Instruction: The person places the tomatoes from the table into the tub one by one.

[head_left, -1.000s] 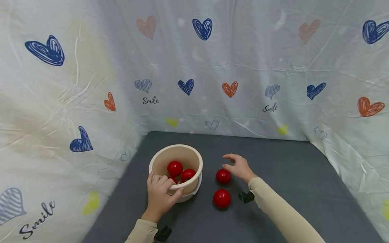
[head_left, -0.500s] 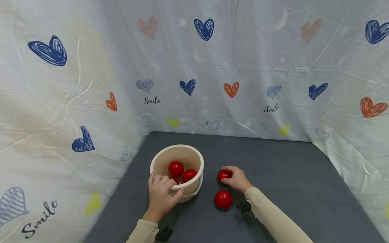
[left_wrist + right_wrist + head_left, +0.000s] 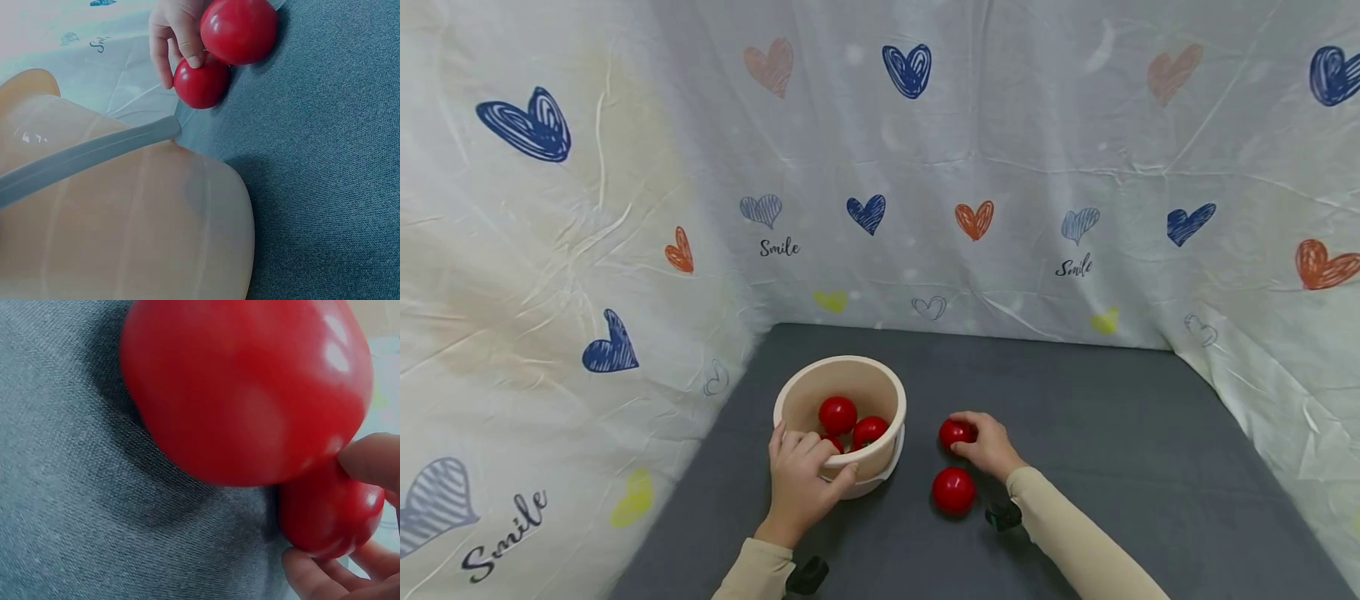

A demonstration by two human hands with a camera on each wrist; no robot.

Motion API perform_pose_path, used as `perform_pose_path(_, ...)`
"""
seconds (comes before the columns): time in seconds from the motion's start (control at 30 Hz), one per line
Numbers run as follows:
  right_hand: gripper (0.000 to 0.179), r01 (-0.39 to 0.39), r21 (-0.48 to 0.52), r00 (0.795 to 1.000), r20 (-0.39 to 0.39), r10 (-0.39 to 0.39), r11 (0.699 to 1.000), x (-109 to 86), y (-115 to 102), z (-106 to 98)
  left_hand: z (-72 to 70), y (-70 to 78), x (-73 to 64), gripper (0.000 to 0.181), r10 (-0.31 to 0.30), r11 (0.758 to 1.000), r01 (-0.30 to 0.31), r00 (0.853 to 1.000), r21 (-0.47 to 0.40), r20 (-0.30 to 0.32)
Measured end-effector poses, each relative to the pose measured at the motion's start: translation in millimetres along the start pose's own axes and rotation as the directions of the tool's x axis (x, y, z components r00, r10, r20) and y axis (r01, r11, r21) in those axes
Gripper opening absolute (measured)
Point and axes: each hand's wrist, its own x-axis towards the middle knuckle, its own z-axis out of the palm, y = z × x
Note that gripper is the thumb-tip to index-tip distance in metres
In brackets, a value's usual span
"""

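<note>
A cream bucket (image 3: pixel 880 392) with a pale grey handle (image 3: pixel 94 153) stands on the table, left of centre. My left hand (image 3: pixel 805 479) grips its near rim, fingers over the edge and thumb outside. Inside lie three red tomatoes (image 3: pixel 837 415), one partly hidden by the rim and fingers. Right of the bucket, my right hand (image 3: pixel 991 448) holds a tomato (image 3: pixel 953 432) between thumb and fingers; in the right wrist view the fingers curl round that tomato (image 3: pixel 328 515). It appears to rest on the table. A second tomato (image 3: pixel 953 492) sits just nearer to me, untouched.
A dark grey cloth (image 3: pixel 1075 408) covers the table. White curtain (image 3: pixel 1030 108) printed with hearts hangs behind and along the left and right sides. Each wrist carries a small black device (image 3: pixel 1002 515).
My right hand has come down from above the farther tomato and closed its fingers round it. The left hand stays on the bucket rim. The view has shifted slightly.
</note>
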Motion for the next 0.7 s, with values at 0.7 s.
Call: perform_pose_path(0.7,0.044,-0.003,0.021,0.999,-0.044,0.004,1.0,-4.2,2.3,2.3,1.5,-1.4,-1.1,0.02,0.002,1.0,-0.002,1.0,0.007,0.002)
